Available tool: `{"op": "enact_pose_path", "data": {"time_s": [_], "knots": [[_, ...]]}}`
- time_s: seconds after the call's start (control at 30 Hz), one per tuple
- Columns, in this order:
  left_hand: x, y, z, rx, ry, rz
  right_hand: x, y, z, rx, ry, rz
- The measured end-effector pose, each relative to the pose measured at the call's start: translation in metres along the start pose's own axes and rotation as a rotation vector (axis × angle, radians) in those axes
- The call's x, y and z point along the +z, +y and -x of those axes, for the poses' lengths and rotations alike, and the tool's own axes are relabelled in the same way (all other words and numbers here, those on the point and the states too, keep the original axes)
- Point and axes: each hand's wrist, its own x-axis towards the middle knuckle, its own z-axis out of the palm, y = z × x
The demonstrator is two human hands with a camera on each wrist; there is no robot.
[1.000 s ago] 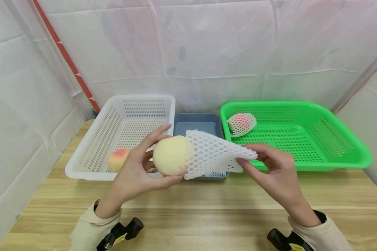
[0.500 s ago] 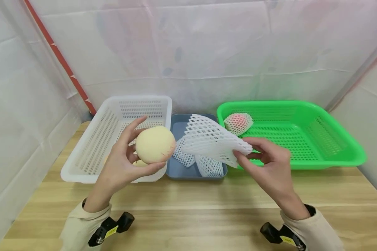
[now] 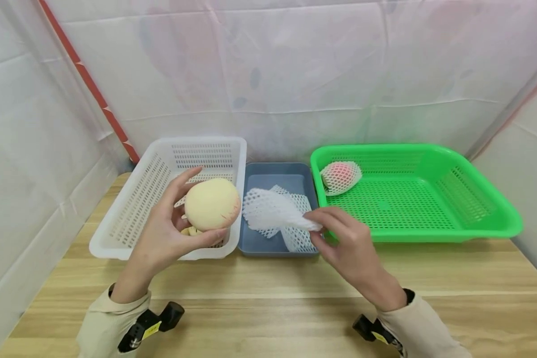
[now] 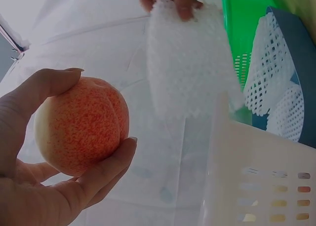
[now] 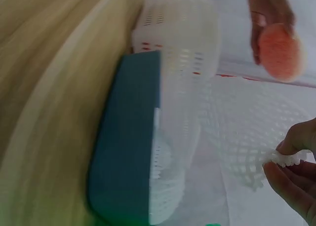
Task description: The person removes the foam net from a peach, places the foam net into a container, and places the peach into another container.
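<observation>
My left hand grips a pale yellow peach over the right side of the white basket. The left wrist view shows the red blush of this peach between thumb and fingers. With thumb and fingertips my right hand pinches one gathered end of a white foam net sleeve. The sleeve hangs apart from the peach, above the blue-grey tray. More foam net sleeves lie in that tray, partly covered by the held one.
At the right stands a green basket with a net-wrapped peach in its left corner. Yellow fruit shows in the white basket, mostly behind my left hand. All three containers stand side by side on the wooden table, before a draped sheet.
The peach has come out of the foam net sleeve and moved left with my left hand. My right hand has carried the sleeve left and down over the tray.
</observation>
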Motion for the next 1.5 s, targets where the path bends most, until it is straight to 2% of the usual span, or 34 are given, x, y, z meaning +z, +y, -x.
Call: {"op": "enact_pose_path", "data": {"time_s": [0.23,0.47,0.6,0.9,1.0,1.13,1.23,1.3,1.5], "knots": [[0.0,0.0,0.0,0.005,-0.003,0.018,0.025,0.002,0.015,-0.098,-0.157,0.144],[0.002,-0.001,-0.001,0.026,-0.013,0.02,0.043,0.003,0.026,-0.218,-0.384,0.334],[0.002,-0.002,0.0,0.037,-0.013,-0.002,0.046,0.001,0.029,-0.246,-0.503,0.42],[0.004,-0.003,0.0,0.043,-0.016,-0.021,0.045,-0.005,0.022,-0.235,-0.687,0.543],[0.004,-0.003,0.001,0.033,-0.013,-0.029,0.045,-0.007,0.018,-0.175,-0.77,0.508],[0.004,-0.003,0.001,0.027,-0.014,-0.041,0.048,-0.01,0.012,-0.033,-0.855,0.395],[0.004,-0.003,0.001,0.028,-0.013,-0.046,0.053,-0.009,0.009,0.031,-0.858,0.343],[0.004,-0.003,0.001,0.031,-0.013,-0.045,0.057,-0.008,0.006,0.054,-0.832,0.326],[0.004,-0.002,0.0,0.03,-0.012,-0.044,0.07,-0.001,-0.001,0.006,-0.662,0.33]]}}
